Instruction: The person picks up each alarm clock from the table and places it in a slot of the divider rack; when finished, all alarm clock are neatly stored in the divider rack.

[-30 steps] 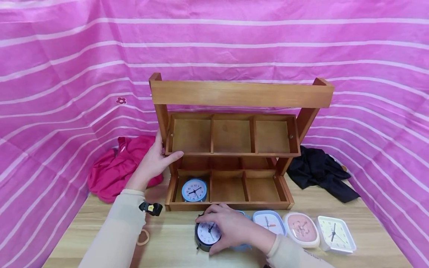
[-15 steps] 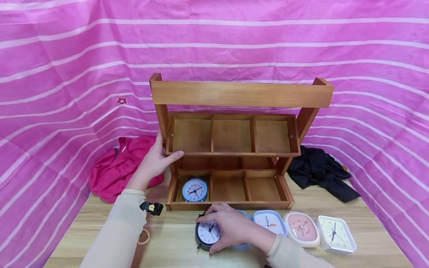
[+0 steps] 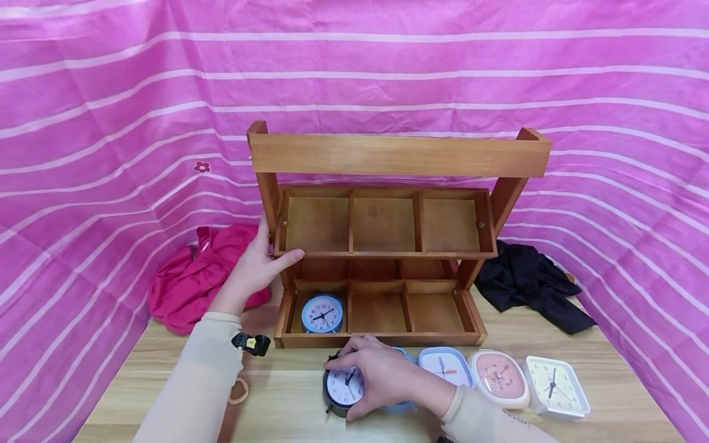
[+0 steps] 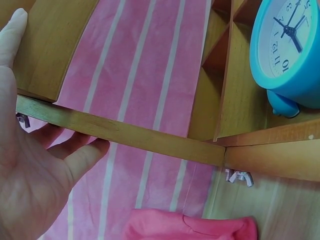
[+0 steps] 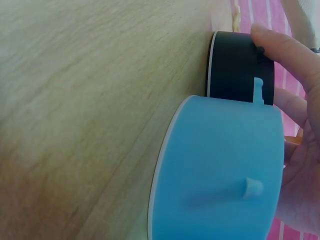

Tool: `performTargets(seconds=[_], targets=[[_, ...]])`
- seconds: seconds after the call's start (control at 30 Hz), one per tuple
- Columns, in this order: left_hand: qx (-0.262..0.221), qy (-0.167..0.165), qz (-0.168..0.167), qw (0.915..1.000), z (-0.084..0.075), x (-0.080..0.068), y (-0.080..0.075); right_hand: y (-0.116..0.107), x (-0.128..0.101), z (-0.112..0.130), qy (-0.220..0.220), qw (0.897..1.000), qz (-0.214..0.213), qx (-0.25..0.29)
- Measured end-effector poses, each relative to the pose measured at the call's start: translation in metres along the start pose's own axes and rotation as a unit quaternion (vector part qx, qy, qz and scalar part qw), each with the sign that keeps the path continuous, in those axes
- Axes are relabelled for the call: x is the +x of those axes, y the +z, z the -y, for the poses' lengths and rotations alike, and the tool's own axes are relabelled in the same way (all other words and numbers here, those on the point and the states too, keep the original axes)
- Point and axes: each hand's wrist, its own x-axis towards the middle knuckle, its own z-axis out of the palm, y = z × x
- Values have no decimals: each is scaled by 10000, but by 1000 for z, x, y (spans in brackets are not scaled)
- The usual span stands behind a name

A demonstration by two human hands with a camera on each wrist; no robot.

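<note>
A wooden rack (image 3: 399, 155) with two tiers of three compartments stands on the table. My left hand (image 3: 252, 267) grips the left end of its upper shelf (image 4: 125, 134), thumb in front and fingers (image 4: 75, 150) curled under the edge. A blue round clock (image 3: 322, 314) (image 4: 292, 45) stands in the lower left compartment. In front of the rack my right hand (image 3: 382, 372) holds a black round clock (image 3: 344, 387) (image 5: 240, 67) upright on the table. A light blue clock (image 5: 220, 170) stands close behind it, mostly hidden by the hand in the head view.
A blue-rimmed clock (image 3: 443, 366), a pink clock (image 3: 500, 378) and a white clock (image 3: 556, 386) lie in a row on the table (image 3: 288, 406). A red cloth (image 3: 188, 283) lies left of the rack, a black cloth (image 3: 526, 283) right. A hair tie (image 3: 238, 391) lies near my left sleeve.
</note>
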Motion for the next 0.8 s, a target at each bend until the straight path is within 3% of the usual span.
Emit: performTargets(seconds=[0.5, 0.8], targets=[[-101, 39, 18, 9999, -1, 1, 0, -10, 1, -1, -212, 9988, -44, 436], [-30, -41, -17, 10000, 0, -1, 0, -28, 2, 2, -88, 9976, 33, 685]])
